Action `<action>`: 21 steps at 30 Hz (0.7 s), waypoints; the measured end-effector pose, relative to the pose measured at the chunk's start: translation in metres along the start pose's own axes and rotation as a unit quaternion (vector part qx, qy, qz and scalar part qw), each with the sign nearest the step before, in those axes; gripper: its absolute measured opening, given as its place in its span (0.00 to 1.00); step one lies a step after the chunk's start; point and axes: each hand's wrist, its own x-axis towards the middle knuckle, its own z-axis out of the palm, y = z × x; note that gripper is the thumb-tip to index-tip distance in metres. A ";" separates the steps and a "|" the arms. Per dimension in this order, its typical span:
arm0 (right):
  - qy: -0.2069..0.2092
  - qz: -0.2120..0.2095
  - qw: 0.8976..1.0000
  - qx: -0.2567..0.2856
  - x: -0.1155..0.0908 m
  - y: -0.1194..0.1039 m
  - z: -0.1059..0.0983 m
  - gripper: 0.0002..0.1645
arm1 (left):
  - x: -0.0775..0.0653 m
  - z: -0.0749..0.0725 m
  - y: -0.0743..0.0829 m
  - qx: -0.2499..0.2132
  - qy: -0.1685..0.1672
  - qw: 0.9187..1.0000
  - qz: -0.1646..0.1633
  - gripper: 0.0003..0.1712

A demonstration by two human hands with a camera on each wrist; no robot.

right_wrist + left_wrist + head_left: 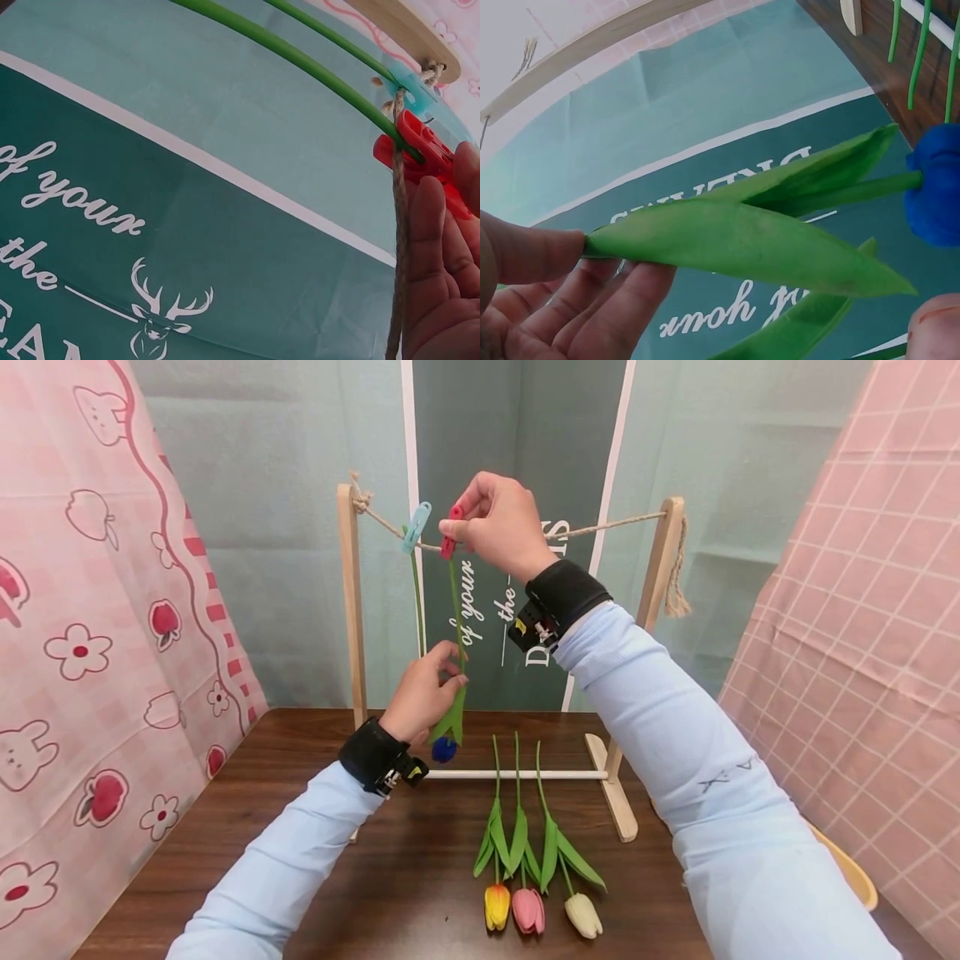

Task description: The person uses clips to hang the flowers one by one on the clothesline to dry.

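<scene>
My right hand pinches a red clothespin at the twine rope. In the right wrist view, the end of a green stem lies in the clothespin's jaws, against the rope. That stem belongs to a blue tulip, which hangs head down. Lower, my left hand pinches the tulip where its green leaves begin, thumb against fingers. Beside the red clothespin, a light blue clothespin holds another stem on the rope; my left hand hides its lower part in the head view.
Wooden posts with a white bar carry the rope. On the brown table lie a yellow tulip, a pink tulip and a white tulip. A yellow rim shows behind my right sleeve.
</scene>
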 end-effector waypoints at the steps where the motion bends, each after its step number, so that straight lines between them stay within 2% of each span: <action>1: -0.004 0.002 1.000 -0.002 0.000 0.000 0.000 0.12 | 0.000 0.000 0.000 0.001 0.001 1.000 -0.002 0.12; 9: -0.032 0.030 0.999 0.003 0.001 0.000 0.000 0.16 | -0.001 -0.002 -0.004 0.019 0.004 1.000 -0.009 0.13; 21: -0.019 0.022 0.999 0.019 0.001 0.002 0.004 0.20 | -0.002 -0.007 -0.006 0.029 0.019 0.999 -0.021 0.15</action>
